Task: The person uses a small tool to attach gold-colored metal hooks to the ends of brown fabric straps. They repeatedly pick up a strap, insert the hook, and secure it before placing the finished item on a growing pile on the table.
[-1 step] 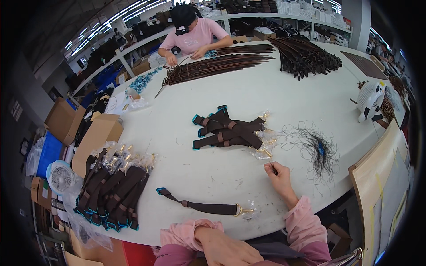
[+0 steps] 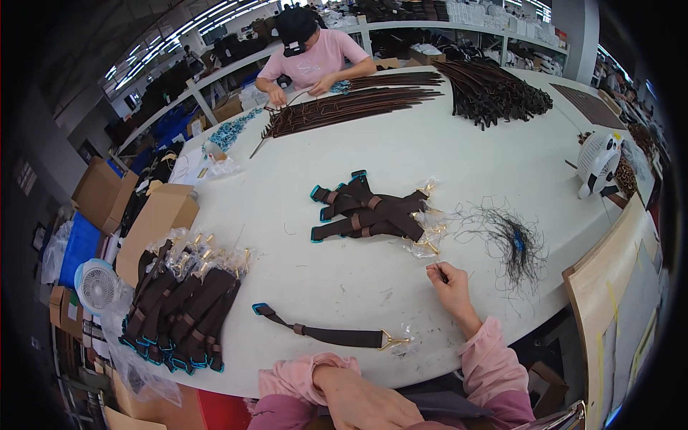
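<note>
My right hand is raised over the table's near side with its fingers curled and pinched together. Something small and dark shows between the fingers, too hidden to name. Low at the front edge, my left hand lies across my body, back upward, its fingers out of sight. A single dark brown strap rests on the table between the hands, with a teal buckle at its left end and a gold clasp in clear plastic at its right. Beyond my right hand lies a crossed pile of similar straps.
A heap of finished-looking straps hangs over the left edge near a small fan. Tangled dark threads lie at right, with a white fan behind. Across the table, a co-worker in pink handles long brown strips.
</note>
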Action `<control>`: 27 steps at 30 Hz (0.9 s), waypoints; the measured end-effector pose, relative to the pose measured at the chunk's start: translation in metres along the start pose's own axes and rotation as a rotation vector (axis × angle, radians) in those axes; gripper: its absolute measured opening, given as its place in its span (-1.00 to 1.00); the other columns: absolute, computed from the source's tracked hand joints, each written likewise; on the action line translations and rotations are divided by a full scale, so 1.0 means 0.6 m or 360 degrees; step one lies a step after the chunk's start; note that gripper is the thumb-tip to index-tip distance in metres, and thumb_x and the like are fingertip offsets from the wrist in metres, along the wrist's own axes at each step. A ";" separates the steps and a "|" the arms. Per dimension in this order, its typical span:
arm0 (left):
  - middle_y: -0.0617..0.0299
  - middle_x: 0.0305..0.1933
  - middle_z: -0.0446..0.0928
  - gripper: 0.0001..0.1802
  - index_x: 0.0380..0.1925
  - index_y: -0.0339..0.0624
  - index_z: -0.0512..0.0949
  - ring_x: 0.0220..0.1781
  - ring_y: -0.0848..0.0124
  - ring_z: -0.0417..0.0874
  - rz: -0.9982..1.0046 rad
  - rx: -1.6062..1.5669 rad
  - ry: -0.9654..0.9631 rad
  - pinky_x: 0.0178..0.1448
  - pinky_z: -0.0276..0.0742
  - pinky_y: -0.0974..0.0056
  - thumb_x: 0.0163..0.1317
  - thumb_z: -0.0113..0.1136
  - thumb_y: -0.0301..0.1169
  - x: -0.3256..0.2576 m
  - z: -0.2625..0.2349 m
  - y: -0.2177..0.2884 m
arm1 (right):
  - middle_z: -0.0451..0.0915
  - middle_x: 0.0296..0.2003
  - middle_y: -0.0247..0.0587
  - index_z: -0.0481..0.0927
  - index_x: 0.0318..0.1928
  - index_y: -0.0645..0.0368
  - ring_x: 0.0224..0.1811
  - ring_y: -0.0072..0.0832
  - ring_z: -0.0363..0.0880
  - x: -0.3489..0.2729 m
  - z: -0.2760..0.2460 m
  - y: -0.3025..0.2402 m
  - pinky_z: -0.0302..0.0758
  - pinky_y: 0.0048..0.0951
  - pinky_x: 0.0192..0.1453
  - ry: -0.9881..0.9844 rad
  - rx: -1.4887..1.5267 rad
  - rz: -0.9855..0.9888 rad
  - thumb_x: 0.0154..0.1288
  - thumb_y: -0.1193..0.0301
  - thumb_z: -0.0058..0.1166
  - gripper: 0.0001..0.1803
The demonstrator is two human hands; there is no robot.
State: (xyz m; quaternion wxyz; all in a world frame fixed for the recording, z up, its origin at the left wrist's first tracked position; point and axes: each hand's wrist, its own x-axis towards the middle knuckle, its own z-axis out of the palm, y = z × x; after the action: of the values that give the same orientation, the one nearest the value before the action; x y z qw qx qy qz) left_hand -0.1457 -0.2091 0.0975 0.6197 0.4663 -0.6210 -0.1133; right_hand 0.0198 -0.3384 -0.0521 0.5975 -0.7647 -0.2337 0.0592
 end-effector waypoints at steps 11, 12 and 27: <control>-0.12 -0.27 0.45 -0.55 -0.23 -0.46 0.44 -0.24 0.08 0.51 0.0011 0.0085 -0.0064 -0.17 0.40 0.12 0.21 0.15 -0.18 -0.053 -0.018 0.009 | 0.49 -0.65 -0.26 0.59 -0.30 0.32 -0.62 -0.67 0.33 0.001 0.011 -0.008 0.30 -0.57 -0.51 -0.0059 -0.0157 -0.0048 0.17 0.46 0.12 -0.84; -0.09 -0.25 0.47 -0.52 -0.22 -0.45 0.46 -0.23 0.10 0.52 -0.0050 0.0001 0.0163 -0.17 0.41 0.14 0.23 0.10 -0.12 -0.044 -0.020 0.016 | 0.48 -0.65 -0.26 0.59 -0.29 0.32 -0.62 -0.67 0.32 0.001 0.011 -0.007 0.30 -0.57 -0.51 -0.0064 -0.0173 -0.0061 0.17 0.46 0.12 -0.84; -0.11 -0.03 0.30 -0.30 -0.03 -0.54 0.29 0.01 0.18 0.34 0.0490 -0.0871 0.0592 0.10 0.20 0.15 0.11 0.18 -0.07 0.056 -0.017 0.036 | 0.51 -0.63 -0.21 0.58 -0.29 0.32 -0.61 -0.68 0.33 -0.001 0.016 -0.002 0.31 -0.57 -0.50 -0.0116 -0.0215 0.0008 0.16 0.46 0.13 -0.83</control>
State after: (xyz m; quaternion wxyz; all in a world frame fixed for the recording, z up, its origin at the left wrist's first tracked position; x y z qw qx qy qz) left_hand -0.1396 -0.2169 0.1374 0.8337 0.1970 -0.5072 -0.0940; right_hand 0.0156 -0.3298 -0.0540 0.5355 -0.8013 -0.2568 0.0728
